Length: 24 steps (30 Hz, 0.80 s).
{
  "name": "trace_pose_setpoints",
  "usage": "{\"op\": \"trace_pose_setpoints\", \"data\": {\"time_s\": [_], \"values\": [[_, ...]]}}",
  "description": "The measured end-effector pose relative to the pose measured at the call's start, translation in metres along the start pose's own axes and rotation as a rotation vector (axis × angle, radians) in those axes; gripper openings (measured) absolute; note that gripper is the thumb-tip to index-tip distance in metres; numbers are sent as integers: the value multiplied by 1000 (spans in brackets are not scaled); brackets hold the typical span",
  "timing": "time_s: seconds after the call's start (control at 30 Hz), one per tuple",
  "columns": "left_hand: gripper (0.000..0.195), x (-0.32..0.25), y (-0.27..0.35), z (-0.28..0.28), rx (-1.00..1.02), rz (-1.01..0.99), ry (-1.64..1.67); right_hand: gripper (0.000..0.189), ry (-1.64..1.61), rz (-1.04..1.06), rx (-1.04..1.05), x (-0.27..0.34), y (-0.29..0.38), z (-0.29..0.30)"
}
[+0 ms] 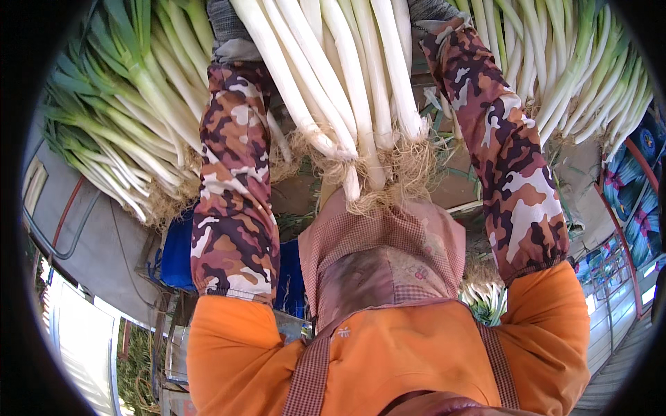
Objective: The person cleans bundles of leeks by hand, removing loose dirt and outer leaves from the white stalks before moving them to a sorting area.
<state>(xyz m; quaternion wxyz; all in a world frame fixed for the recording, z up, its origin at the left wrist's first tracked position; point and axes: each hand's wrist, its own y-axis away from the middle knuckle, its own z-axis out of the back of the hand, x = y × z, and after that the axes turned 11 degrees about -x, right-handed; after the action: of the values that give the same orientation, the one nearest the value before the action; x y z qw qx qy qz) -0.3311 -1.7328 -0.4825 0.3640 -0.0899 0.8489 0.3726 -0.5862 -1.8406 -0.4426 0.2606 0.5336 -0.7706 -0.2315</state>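
A thick bundle of leeks (359,78), white shafts with stringy roots, lies between my forearms. Its root ends (385,182) hang over my checked apron (359,223). At the upper left, my left hand (231,31) in a grey glove presses round the bundle's side. My right hand (434,13), gloved too, grips the opposite side by the top edge. The fingers of both hands are hidden behind the shafts or cut off by the frame. Camouflage sleeve covers run down both forearms.
More leeks (130,114) are piled left, with another pile (572,67) right. Under the bundle is a brown surface (296,197) strewn with leaf scraps. A blue item (179,255) sits by my left elbow. Red metal bars (619,223) and patterned fabric (632,192) stand at the right.
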Motion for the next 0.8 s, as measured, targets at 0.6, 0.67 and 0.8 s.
{"op": "trace_pose_setpoints", "data": {"time_s": [0.6, 0.67, 0.8], "values": [[47, 45, 96, 45, 339, 644, 606, 53, 651, 317, -108, -101, 19, 89], [38, 45, 49, 18, 19, 427, 252, 54, 663, 183, -208, -62, 9, 72], [31, 45, 48, 61, 276, 71, 166, 58, 497, 239, -153, -43, 29, 43]]}}
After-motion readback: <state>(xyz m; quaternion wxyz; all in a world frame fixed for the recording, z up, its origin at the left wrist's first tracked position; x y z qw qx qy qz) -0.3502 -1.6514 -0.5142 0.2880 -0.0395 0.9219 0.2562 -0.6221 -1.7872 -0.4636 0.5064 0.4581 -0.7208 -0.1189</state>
